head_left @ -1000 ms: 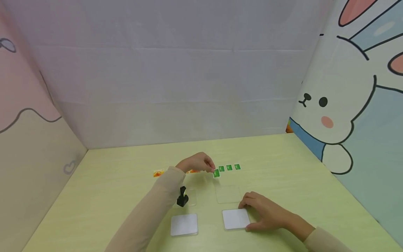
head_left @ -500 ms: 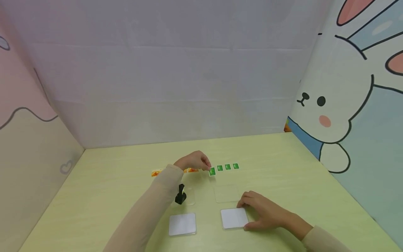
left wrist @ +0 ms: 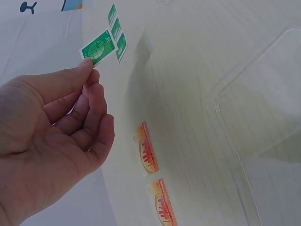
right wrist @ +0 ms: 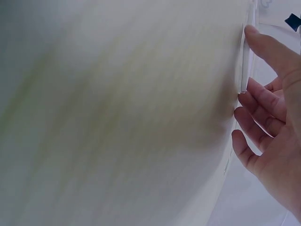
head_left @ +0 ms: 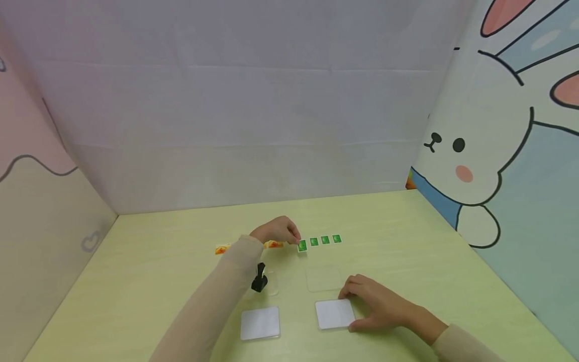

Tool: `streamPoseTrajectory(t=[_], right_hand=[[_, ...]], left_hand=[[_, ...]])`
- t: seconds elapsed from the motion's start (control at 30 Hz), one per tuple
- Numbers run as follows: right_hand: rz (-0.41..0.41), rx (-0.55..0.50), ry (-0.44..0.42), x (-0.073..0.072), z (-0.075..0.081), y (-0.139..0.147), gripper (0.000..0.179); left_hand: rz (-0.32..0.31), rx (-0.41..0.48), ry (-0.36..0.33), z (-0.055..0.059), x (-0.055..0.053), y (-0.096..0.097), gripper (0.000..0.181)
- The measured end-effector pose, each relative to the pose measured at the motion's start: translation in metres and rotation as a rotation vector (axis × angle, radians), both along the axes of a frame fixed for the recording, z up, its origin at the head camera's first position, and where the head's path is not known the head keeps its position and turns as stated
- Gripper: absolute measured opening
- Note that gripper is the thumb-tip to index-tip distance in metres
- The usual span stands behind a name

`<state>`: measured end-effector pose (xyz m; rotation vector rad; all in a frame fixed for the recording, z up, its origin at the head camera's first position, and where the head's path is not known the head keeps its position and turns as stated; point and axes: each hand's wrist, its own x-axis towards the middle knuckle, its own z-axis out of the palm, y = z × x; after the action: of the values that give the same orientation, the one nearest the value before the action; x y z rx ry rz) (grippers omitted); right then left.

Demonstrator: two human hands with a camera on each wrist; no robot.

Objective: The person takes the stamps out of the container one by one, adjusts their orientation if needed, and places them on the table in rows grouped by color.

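My left hand (head_left: 277,230) reaches across the far part of the table and pinches a green stamp (left wrist: 99,47) between thumb and fingertips. The stamp has a white border and a globe print, and looks raised and tilted in the left wrist view. Just right of it, several more green stamps (head_left: 325,240) lie in a row. Orange stamps (left wrist: 147,148) lie to its left, partly hidden by the forearm in the head view. My right hand (head_left: 377,304) holds the right side of a flat clear case with a white top (head_left: 334,314), thumb at the near edge, fingers at the far edge.
A second white-topped case (head_left: 260,323) lies at the front left. Behind the cases are a clear square sheet or lid (head_left: 324,279) and another clear piece (head_left: 273,283), partly covered by the left sleeve. A black device (head_left: 260,278) is on the left wrist. Walls border the table (head_left: 135,281).
My left hand has shifted slightly left with the green stamp, which now lines up closer to the row's left end. The right hand stays on the case. The head view turned a little.
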<state>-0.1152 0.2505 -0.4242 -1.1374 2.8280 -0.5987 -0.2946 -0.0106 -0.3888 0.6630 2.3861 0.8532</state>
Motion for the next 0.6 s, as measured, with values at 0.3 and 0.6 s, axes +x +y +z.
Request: streamPoseTrajectory(t=[0.3,0.6], right_hand=[[0.005,-0.001,0.001,0.0005,0.0001,-0.0003,0.047],[-0.001,0.006,0.004,0.0002,0.0011,-0.0007,0.047]], left_hand=[[0.036,-0.019,-0.017,-0.0038,-0.0031,0.0020,0.010],[0.035,-0.033,0.011,-0.0052,-0.0090,0.0055,0.009]])
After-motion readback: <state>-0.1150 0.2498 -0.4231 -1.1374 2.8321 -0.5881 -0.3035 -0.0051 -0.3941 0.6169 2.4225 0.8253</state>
